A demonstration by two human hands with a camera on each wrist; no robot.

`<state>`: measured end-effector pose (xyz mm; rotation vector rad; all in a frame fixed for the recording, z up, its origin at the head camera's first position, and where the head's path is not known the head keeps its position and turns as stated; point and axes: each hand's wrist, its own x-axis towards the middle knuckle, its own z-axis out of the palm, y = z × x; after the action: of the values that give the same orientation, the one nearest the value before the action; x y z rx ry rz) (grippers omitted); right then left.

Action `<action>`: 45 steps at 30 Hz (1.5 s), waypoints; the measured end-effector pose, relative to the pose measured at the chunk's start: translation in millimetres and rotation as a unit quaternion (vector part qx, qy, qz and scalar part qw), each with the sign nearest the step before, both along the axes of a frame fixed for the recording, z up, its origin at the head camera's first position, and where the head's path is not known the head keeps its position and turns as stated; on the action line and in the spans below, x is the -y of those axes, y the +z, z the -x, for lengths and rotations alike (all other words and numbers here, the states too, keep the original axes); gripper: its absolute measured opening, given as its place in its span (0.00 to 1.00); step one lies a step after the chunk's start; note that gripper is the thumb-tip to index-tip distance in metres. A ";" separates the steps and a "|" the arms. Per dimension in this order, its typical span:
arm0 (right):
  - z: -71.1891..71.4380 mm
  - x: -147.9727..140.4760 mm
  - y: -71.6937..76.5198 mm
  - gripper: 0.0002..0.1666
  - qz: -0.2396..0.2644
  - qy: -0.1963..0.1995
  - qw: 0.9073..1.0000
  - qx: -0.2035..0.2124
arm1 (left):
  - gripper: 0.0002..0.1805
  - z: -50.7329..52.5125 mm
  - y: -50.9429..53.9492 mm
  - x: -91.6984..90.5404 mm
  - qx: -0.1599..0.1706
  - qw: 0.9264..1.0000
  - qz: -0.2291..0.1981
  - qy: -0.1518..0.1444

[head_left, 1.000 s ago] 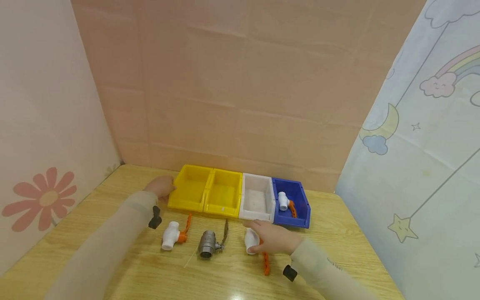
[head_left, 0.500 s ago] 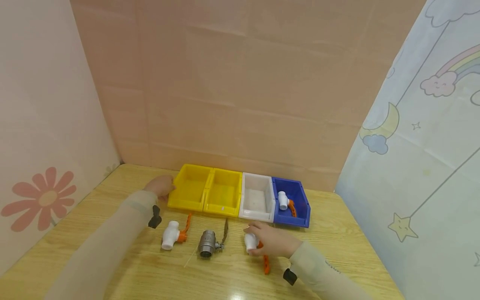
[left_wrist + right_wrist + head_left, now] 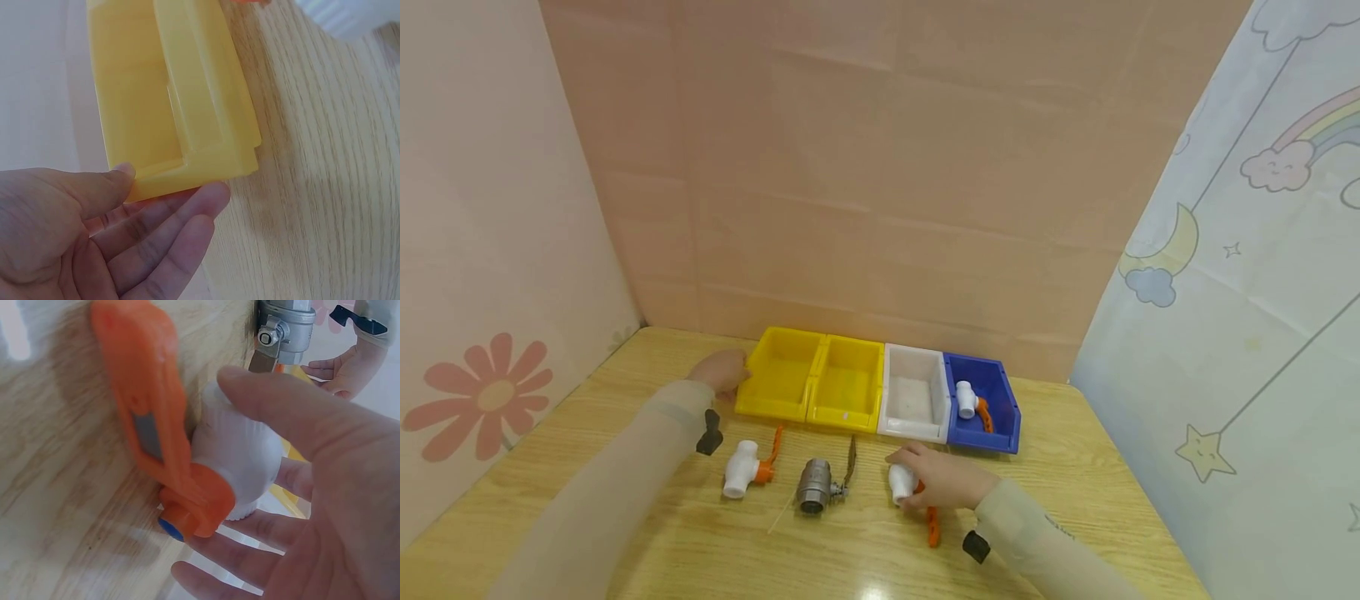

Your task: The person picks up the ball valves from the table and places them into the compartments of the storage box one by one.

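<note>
At centre-left of the head view, the left hand (image 3: 721,372) pinches the rim of a yellow bin (image 3: 778,371) between thumb and fingers. A loose white valve (image 3: 742,469) lies at lower left, then a metal valve (image 3: 815,486) at lower centre. Just right of that, a gripped white valve (image 3: 901,483) sits on the table (image 3: 775,567), the right hand (image 3: 951,475) curled round its body. A blue bin (image 3: 1011,425) at centre-right holds another white valve (image 3: 966,400).

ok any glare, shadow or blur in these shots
Head view: a small glare spot on the table at the bottom edge; left wrist view: the white valve in the top right corner is blurred; right wrist view: bright glare at top left, and a soft shadow beside the orange handle.
</note>
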<state>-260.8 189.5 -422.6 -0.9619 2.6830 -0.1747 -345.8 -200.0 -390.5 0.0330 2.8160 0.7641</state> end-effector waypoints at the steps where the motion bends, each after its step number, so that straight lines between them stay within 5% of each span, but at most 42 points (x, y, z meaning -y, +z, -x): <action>1: 0.3 0.1 0.0 0.39 0.001 -0.001 1.000 0.002 | 0.18 -0.6 0.8 -0.3 0.000 1.000 -0.001 0.001; 45: 8.1 -3.5 -9.1 0.33 0.050 0.026 0.998 -0.011 | 0.23 4.7 -0.3 2.3 0.013 1.000 -0.004 0.008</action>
<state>-268.9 193.0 -431.7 -1.0674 2.6877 -0.2923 -350.4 -202.4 -390.8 0.0027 2.7912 0.7724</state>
